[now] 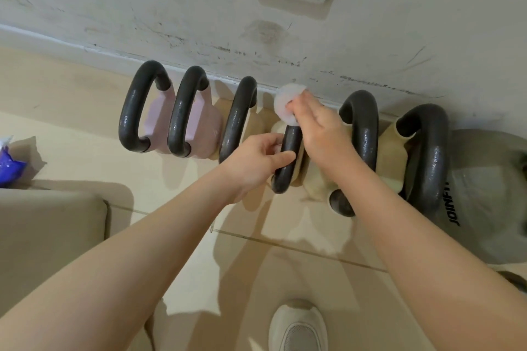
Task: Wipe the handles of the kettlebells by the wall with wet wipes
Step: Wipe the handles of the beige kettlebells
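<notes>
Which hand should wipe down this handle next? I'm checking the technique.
The right hand: it already presses the wet wipe on top of the fourth handle, while the left hand grips that handle lower down, steadying it.

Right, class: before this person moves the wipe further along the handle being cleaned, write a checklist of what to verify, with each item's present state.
1. Wet wipe in the right hand: ok.
2. Wipe on the fourth handle from the left: ok, at its wall end.
3. Left hand on that handle: ok, near its front end.
4. Near part of the handle free to wipe: not ok, left fingers lie there.
5. Wipe still moist: cannot tell.
6. Wipes pack nearby: ok, at far left.
</notes>
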Demonstrator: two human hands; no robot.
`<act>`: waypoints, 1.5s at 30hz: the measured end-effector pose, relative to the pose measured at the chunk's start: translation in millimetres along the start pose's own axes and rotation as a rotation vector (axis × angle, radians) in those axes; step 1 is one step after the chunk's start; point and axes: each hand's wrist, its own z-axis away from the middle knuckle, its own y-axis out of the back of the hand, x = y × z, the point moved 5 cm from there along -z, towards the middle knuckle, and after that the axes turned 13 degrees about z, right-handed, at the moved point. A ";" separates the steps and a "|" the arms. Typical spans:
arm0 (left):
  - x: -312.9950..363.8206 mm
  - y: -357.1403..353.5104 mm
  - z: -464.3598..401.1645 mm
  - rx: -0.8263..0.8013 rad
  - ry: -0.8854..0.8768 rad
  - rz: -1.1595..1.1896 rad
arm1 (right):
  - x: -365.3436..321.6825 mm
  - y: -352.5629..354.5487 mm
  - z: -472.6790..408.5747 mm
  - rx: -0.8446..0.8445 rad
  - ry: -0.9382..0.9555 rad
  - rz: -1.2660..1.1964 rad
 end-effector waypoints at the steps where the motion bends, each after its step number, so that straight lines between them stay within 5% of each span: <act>1: 0.7 -1.3 -1.6 0.010 -0.005 0.010 | -0.6 1.8 -1.9 -0.027 0.080 0.137; 10: -2.9 -0.4 -12.1 0.041 -0.033 0.103 | -17.0 2.2 -35.3 -0.217 0.279 0.805; 16: -0.2 0.8 -11.7 0.002 -0.007 0.135 | -16.4 0.3 -49.2 -0.345 0.286 0.939; 21: 1.2 4.1 -12.8 -0.010 0.058 0.170 | -13.4 3.0 -56.9 -0.253 0.356 1.028; 26: -3.8 6.5 -10.9 0.019 0.024 -0.010 | -14.7 -10.2 -42.0 -0.439 0.517 1.187; 30: -3.4 22.3 0.3 0.112 0.034 -0.136 | -18.0 -5.8 -33.5 -0.383 0.413 1.281; 33: 9.5 28.0 12.8 0.131 0.061 -0.030 | -19.6 -34.4 5.8 -0.446 0.520 1.415; 40: 22.4 28.3 18.3 0.133 0.100 -0.198 | 29.1 -84.9 91.3 -0.308 0.730 1.713; 43: 22.6 28.0 13.0 0.145 0.136 -0.147 | 32.9 -77.6 67.1 -0.163 0.549 1.927; 45: 21.2 27.5 11.8 0.131 0.160 -0.128 | 45.1 -81.9 69.1 -0.262 0.486 1.825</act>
